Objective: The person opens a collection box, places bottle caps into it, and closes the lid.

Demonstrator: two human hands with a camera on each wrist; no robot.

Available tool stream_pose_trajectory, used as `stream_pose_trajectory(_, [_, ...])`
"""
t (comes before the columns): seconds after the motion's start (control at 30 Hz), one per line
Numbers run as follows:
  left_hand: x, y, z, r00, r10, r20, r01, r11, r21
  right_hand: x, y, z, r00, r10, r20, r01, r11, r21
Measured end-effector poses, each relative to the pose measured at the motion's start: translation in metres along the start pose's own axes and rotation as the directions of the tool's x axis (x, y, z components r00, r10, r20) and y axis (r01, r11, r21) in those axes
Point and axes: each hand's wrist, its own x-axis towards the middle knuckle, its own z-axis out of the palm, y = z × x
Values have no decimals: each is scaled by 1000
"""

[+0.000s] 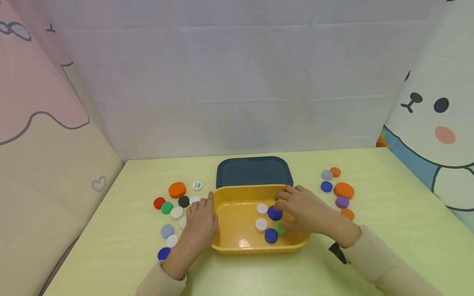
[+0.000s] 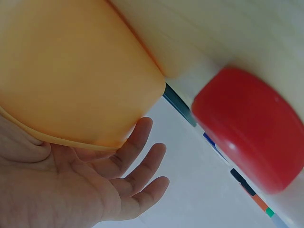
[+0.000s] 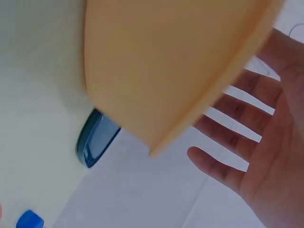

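Observation:
A yellow plastic tub [image 1: 237,249] stands on the table, holding white, blue and green bottle caps. My left hand [image 1: 200,226] holds the tub's left rim, thumb over the edge and the other fingers outside, as the left wrist view also shows. Over the tub's right side, my right hand [image 1: 301,209] reaches in with fingers spread. Its thumb is close to the green cap [image 1: 279,227], and its fingertips are above a blue cap [image 1: 275,213]. I see no cap pinched. Two white caps [image 1: 261,225] and another blue cap [image 1: 271,235] lie nearby in the tub.
Behind the tub lies a dark blue lid-like tray [image 1: 254,170]. Several caps, including an orange cap [image 1: 177,189], are scattered left; more, including a purple cap [image 1: 342,202], lie right. A rounded red thing [image 2: 249,128] looms close in the left wrist view.

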Motion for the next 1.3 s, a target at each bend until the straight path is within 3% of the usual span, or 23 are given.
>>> stream_pose_trajectory(0.3, [0,0,1,1000,2,-2,-2,1000,6,-21,29,-14,987,94,-130,-96,995,-11])
stream_pose_trajectory(0.53, [-1,0,1,1000,-3,2,3,1000,3,-48,46,-11,973,160,-166,-167,986,-23])
stream_pose_trajectory(0.9, [-1,1,0,1000,-1,-1,1,1000,1,-85,60,-1,949,315,-12,-315,949,6])
stream_pose_trajectory(1.3, [0,0,0,1000,5,5,-5,1000,3,-101,66,21,938,341,70,-343,939,21])
